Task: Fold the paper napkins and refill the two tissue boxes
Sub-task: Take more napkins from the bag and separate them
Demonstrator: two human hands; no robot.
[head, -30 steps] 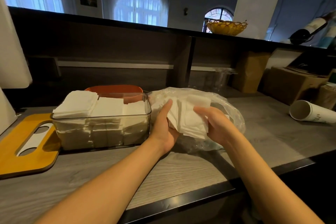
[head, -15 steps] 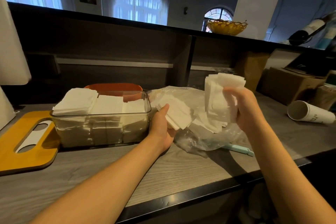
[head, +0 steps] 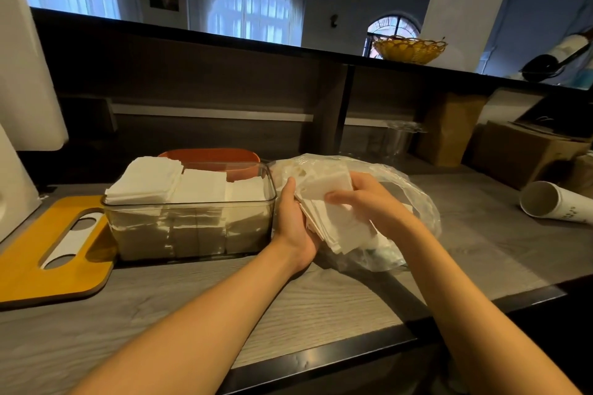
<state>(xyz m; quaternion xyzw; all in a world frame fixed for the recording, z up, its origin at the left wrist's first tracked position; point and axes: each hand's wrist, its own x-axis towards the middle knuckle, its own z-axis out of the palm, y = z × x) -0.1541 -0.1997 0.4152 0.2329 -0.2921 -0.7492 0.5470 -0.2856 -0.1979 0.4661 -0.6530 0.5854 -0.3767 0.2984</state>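
Centre frame, just right of the clear box (head: 189,221): both hands on a loose stack of napkins (head: 330,218), held over a crinkled plastic bag (head: 414,199) on the tabletop (head: 321,305). Left hand (head: 293,224) cups the stack from below and the left edge, fingers straight up along its side. Right hand (head: 369,202) lies on top, fingers curled over the upper sheets, thumb side pinching them.

Clear box is already packed nearly to the rim with three rows of folded napkins; leftmost row rides above the rim. Orange box (head: 221,159) sits behind it, touching or nearly so; contents not visible. Yellow lid (head: 48,253) with a slot lies flat at lower left, beside the clear box.

Handling, my read: napkins are light, soft, zero stiffness, and sheets slide on each other, so the stack fans out (lower edge already splayed). Grip across the full thickness near the middle, thumb on top and fingers under, and square the edges before folding. Pinching one corner will likely peel off only top sheets.
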